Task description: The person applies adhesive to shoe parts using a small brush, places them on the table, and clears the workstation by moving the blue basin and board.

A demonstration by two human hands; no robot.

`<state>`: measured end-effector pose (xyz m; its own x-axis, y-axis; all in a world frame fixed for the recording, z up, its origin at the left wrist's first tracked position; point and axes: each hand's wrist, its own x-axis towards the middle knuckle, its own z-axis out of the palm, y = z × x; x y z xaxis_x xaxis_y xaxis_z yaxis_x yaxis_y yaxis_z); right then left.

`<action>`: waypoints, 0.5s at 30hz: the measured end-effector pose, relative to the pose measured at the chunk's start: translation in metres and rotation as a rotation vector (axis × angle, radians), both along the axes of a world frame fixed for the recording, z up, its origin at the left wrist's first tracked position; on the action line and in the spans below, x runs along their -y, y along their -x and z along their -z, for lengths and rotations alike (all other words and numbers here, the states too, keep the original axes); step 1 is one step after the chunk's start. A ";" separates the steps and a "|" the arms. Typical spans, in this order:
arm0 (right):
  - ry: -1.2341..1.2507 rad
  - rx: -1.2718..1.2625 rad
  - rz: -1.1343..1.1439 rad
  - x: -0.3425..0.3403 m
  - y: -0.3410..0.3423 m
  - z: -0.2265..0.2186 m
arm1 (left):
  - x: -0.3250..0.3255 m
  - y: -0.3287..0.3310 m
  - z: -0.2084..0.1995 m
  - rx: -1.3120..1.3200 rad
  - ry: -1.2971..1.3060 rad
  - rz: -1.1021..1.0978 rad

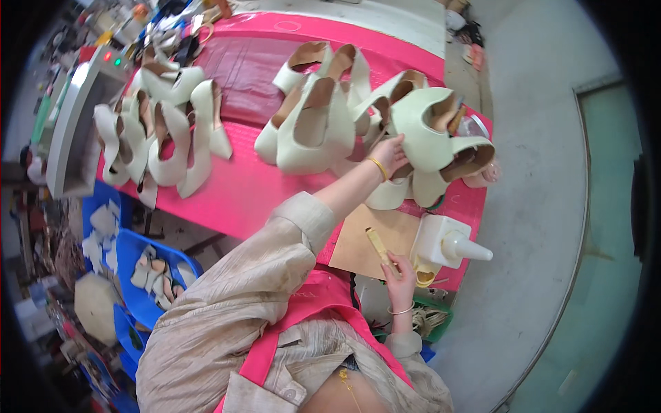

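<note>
My left hand (pixel 391 155), a yellow bracelet at its wrist, reaches across to a heap of white shoe uppers at the right. Its fingers close on the edge of one white shoe upper (pixel 425 146), partly hidden by it. Closer to my body, my right hand (pixel 399 274) grips a pale yellow brush (pixel 375 244), its flat end over a brown board (pixel 358 251). Just right of that hand lies a white bottle with a cone nozzle (pixel 447 241), beside a small container with yellowish contents (pixel 426 277). A large white shoe upper (pixel 317 131) stands left of my left hand.
The table has a pink cover (pixel 227 182). More white shoe uppers (pixel 169 141) stand at its left, near a grey machine with lit lamps (pixel 82 131). Blue bins (pixel 138 296) holding cut pieces are below left. A green basket (pixel 441 323) is beside my right forearm.
</note>
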<state>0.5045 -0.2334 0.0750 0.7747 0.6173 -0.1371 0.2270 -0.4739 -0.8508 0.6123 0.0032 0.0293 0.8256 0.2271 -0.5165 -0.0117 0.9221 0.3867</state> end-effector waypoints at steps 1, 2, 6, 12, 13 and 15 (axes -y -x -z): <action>0.010 0.022 -0.017 -0.004 -0.003 -0.001 | 0.001 0.008 -0.001 -0.078 -0.036 0.047; -0.015 0.008 -0.020 -0.007 -0.004 0.003 | 0.000 0.020 -0.003 -0.127 -0.111 0.077; -0.063 -0.015 -0.091 -0.022 0.007 0.015 | -0.012 0.111 0.007 -0.129 -0.237 0.005; 0.000 -0.128 -0.243 -0.078 0.062 0.028 | -0.038 0.385 0.005 -0.247 -0.287 -0.148; 0.055 -0.102 -0.356 -0.097 0.080 0.026 | -0.039 0.438 0.017 -0.345 -0.266 -0.246; 0.125 -0.074 -0.505 -0.136 0.123 0.027 | -0.035 0.547 0.050 -0.479 -0.267 -0.494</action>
